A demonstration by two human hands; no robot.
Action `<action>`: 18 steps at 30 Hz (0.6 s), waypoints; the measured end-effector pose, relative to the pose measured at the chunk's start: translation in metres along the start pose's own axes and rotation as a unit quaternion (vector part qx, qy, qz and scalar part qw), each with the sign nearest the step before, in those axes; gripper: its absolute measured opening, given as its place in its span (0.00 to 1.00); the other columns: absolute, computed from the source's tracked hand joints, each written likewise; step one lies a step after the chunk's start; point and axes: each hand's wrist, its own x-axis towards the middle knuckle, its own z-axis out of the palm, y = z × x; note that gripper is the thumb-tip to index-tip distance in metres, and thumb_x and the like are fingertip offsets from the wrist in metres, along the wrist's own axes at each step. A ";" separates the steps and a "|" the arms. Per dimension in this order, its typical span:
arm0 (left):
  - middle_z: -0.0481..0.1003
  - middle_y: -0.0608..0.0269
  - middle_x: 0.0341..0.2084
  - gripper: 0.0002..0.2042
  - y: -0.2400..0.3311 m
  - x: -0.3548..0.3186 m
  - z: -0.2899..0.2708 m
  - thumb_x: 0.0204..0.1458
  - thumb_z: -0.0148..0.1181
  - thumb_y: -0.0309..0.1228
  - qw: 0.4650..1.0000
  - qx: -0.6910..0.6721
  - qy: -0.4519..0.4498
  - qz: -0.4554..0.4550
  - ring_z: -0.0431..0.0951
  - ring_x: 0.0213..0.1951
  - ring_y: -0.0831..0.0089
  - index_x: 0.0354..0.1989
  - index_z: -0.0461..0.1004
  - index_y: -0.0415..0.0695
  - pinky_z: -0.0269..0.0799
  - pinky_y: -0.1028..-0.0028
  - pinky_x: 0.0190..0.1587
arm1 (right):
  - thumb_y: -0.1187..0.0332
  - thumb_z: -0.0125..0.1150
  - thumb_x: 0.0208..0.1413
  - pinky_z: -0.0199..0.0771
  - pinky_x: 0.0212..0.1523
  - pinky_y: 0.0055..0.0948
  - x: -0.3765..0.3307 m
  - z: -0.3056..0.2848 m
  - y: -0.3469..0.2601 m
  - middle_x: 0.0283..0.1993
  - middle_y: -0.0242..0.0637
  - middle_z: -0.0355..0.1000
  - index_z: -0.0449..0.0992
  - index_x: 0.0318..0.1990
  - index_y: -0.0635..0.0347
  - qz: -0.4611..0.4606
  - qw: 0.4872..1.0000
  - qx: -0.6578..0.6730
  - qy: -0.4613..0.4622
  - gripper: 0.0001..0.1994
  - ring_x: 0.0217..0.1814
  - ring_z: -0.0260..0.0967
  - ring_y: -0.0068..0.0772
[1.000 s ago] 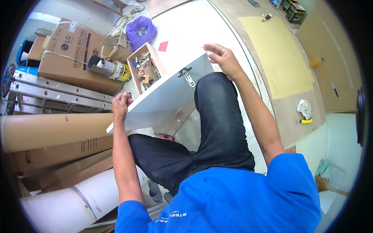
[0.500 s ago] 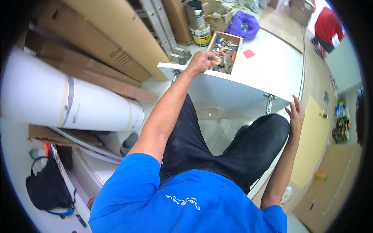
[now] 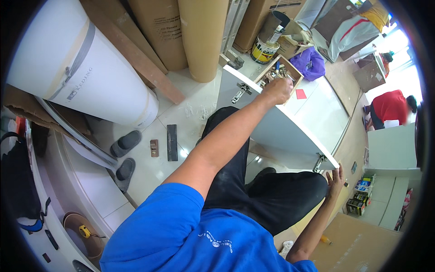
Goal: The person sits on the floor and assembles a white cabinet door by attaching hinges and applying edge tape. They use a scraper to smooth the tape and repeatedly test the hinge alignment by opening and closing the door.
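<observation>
- Got the left arm (image 3: 226,138) stretched well out, slightly bent at the elbow, crossing over the white panel (image 3: 281,131) and past its top edge
- Got the left hand (image 3: 278,90) back-up over the wooden box (image 3: 291,65), right at the tools (image 3: 276,68), with fingers curled. Can't tell if gripping anything, with fingertips too hard to make out
- Keeping the right arm (image 3: 317,222) low, bent at the elbow, with the forearm angled up outside the knee (image 3: 310,183)
- Touching the panel's near right corner with the right hand (image 3: 335,182), fingers loosely bent, just beside a hinge (image 3: 320,162). Can't tell if really pinching it
- Seeing the panel tilted across the legs, between body and box, with another hinge (image 3: 241,92) toward its left end
</observation>
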 end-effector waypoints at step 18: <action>0.85 0.45 0.41 0.11 0.009 -0.004 0.003 0.61 0.57 0.32 0.990 0.122 -0.048 -0.060 0.87 0.47 0.51 0.43 0.83 0.40 0.83 0.56 0.48 | 0.54 0.67 0.68 0.80 0.39 0.34 -0.003 0.022 -0.037 0.56 0.45 0.80 0.77 0.62 0.69 0.053 0.966 -0.210 0.144 0.26 0.50 0.82 0.43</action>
